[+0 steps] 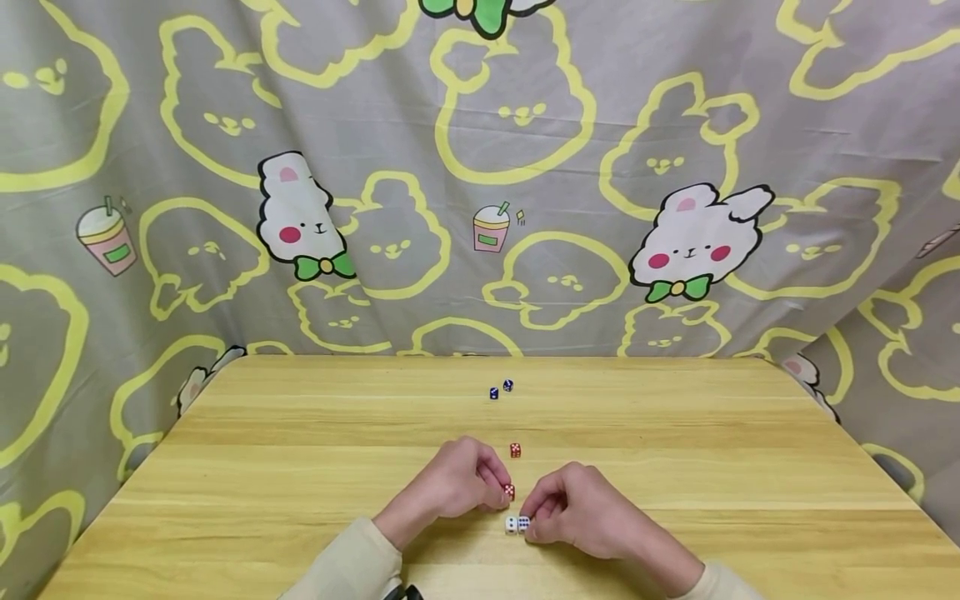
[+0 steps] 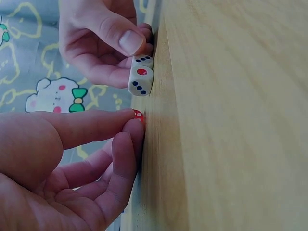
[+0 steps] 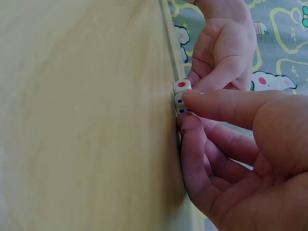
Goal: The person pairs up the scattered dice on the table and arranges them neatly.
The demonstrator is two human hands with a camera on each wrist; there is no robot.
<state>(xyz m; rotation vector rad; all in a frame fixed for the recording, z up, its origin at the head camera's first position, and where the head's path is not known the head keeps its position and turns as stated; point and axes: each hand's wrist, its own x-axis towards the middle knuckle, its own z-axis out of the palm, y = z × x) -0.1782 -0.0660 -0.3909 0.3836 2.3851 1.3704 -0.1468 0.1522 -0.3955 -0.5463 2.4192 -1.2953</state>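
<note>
Between thumb and fingertip, my left hand (image 1: 467, 481) pinches a red die (image 1: 509, 492) with white pips, just beyond the white dice. My right hand (image 1: 581, 510) pinches a white die (image 1: 524, 524) with blue pips, low at the tabletop. Right beside it on the left sits another white die (image 1: 512, 525), side by side with it in the head view. The left wrist view shows this white die (image 2: 140, 83) with a red single pip and three blue ones. Farther out, a second red die (image 1: 515, 450) lies on the table beyond both hands.
Two dark blue dice (image 1: 493, 392) rest close together near the far edge of the wooden table (image 1: 300, 433). A grey curtain (image 1: 405, 125) printed with yellow outlines and white bunnies hangs behind the table and along its sides.
</note>
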